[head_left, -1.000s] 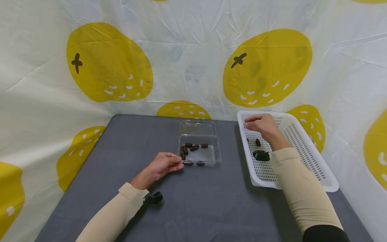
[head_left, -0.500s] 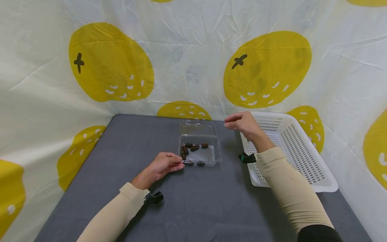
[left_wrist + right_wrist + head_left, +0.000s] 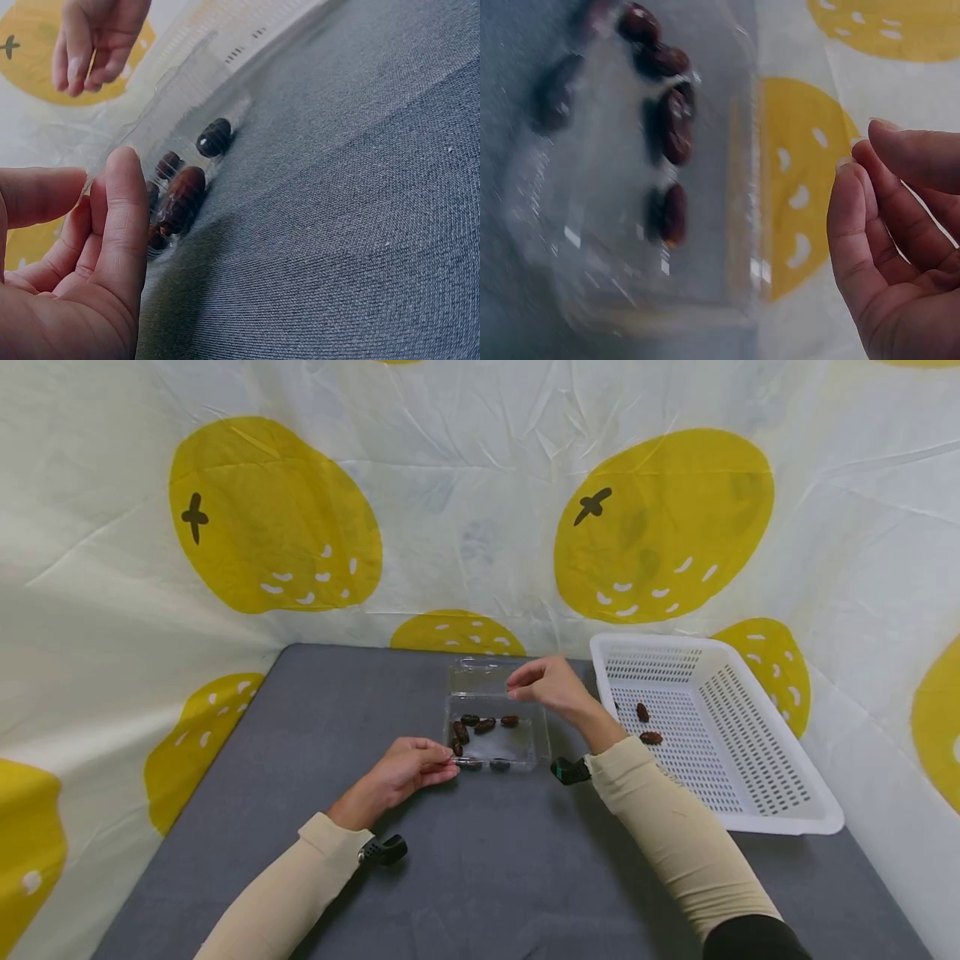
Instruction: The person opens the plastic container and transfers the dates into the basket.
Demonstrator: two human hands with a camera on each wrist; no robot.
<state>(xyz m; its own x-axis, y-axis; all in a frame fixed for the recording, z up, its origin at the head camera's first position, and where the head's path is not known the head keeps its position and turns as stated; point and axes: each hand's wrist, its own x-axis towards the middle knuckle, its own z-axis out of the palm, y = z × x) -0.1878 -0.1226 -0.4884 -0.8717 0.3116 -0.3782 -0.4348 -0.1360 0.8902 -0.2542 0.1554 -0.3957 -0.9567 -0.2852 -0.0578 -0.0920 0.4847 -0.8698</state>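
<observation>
A clear plastic clamshell box (image 3: 536, 747) stands with its lid laid back, and several dark brown dates (image 3: 485, 726) lie in it. My left hand (image 3: 401, 774) pinches the near left edge of the box between thumb and fingers. Above the far right part of the box, near its lid (image 3: 480, 678), hovers my right hand (image 3: 555, 685). Its fingers are loosely bent, and nothing shows between the fingertips (image 3: 846, 187) in the right wrist view. In the left wrist view, a date (image 3: 215, 137) shows through the clear wall of the box.
A white perforated plastic basket (image 3: 780, 752) stands on the right of the grey table (image 3: 480, 868). Two dates (image 3: 651, 738) lie plainly on its floor, with a dark bit at its left side. A white curtain (image 3: 465, 527) with yellow fruit prints hangs behind.
My right hand has moved left from above the basket to above the box. The left hand keeps its place at the box's edge. Dates in the basket are now uncovered.
</observation>
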